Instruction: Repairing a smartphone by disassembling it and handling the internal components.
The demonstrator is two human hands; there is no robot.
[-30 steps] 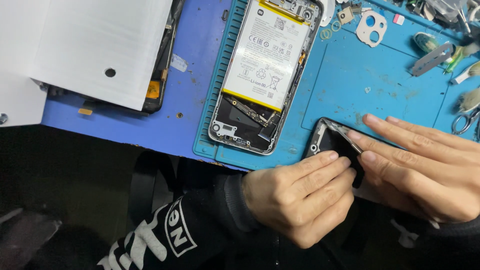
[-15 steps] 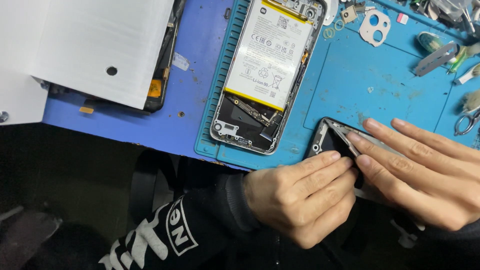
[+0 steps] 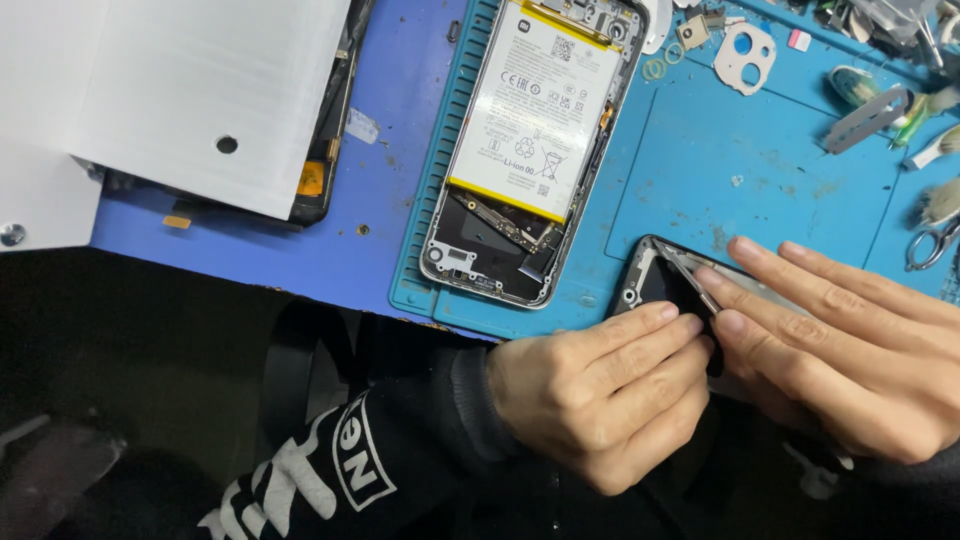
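The left hand point(image 3: 600, 400) sits at about 5 o'clock in the head view, its fingers curled and pressed together along the lower side of a dark phone part point(image 3: 668, 285), so that it grips the piece. The right hand point(image 3: 850, 350) comes in from 4 o'clock with long fingers laid flat over the same part; its fingertips point(image 3: 735, 322) touch the left hand's fingertips on the part's surface. A thin pale strip runs under the right index finger, but what it is cannot be told. Only the rounded upper-left corner of the phone part shows; the rest is hidden beneath both hands. It lies near the front edge of the light blue work mat point(image 3: 720, 170), just above the dark lap.

At 12 o'clock an opened phone point(image 3: 530, 150) lies face down on the mat with its white battery exposed, its lower end close to the held part but apart from it. Between them is a narrow strip of bare mat; the widest open stretch of mat lies at 1 to 2 o'clock, above the right hand. Along the far right edge lie small tools, among them scissors point(image 3: 935, 240) and a flat metal blade point(image 3: 868, 118). At 10 o'clock white sheets point(image 3: 180, 90) cover a dark device on the darker blue table point(image 3: 300, 250).
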